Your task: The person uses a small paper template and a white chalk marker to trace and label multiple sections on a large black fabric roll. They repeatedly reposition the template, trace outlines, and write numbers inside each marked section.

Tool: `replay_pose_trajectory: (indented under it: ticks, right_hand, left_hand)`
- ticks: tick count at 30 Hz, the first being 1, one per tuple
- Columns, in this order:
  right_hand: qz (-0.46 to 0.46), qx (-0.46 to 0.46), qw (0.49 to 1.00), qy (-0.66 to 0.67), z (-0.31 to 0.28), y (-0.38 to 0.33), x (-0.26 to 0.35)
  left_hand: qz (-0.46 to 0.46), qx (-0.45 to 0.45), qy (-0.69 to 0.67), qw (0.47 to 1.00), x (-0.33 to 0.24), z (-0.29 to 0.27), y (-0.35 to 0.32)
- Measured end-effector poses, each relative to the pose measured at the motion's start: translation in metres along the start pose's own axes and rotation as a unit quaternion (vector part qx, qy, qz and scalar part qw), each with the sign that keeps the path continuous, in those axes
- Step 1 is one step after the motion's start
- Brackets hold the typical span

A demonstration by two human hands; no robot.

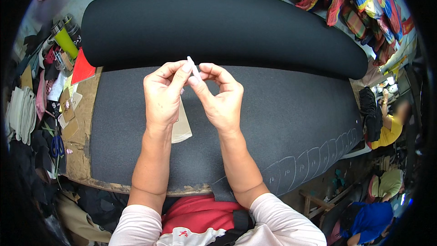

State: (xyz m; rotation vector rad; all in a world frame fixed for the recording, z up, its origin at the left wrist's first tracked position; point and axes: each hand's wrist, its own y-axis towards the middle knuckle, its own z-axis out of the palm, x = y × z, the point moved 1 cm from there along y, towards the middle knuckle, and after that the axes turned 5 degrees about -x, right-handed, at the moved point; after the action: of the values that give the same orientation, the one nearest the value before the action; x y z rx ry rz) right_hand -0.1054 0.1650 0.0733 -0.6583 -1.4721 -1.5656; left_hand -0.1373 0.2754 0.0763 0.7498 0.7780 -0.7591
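Observation:
A slim stick of white chalk (pixel 194 69) is held up in front of me over the dark grey fabric (pixel 136 159). My left hand (pixel 166 93) pinches its upper part between thumb and bent fingers. At its lower end, the thumb and fingers of my right hand (pixel 223 98) close around it. Beneath my left wrist lies a beige card pattern piece (pixel 183 130), partly hidden by the hand and forearm. White chalk outlines (pixel 314 160) with markings run along the right front edge of the fabric.
A big black fabric roll (pixel 218 25) lies across the back. Cluttered at the left are blue-handled scissors (pixel 57 146), a yellow-green bottle (pixel 64 40), a red piece (pixel 83 68) and folded cloth (pixel 22 115). Colourful bags (pixel 359 0) hang at upper right. Other people (pixel 389 130) sit at right.

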Motion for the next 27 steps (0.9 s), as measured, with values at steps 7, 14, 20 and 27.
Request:
replay_pose_trajectory:
  ticks: [7,14,20,27]
  right_hand:
    - [-0.043,-0.003,0.999,0.01,0.0,-0.002,0.002]
    - [0.143,0.063,0.952,0.264,0.002,-0.003,-0.002]
    - [0.204,0.103,0.917,0.328,-0.005,0.0,-0.005]
    - [0.177,0.119,0.944,0.252,-0.011,0.006,-0.002]
  left_hand:
    - [0.001,0.009,0.008,1.0,-0.001,0.003,-0.002]
    - [-0.031,0.033,-0.034,0.998,-0.003,0.002,0.0]
    - [-0.057,0.043,-0.044,0.996,-0.005,0.002,0.002]
    - [-0.06,0.047,-0.078,0.994,-0.003,0.006,0.0]
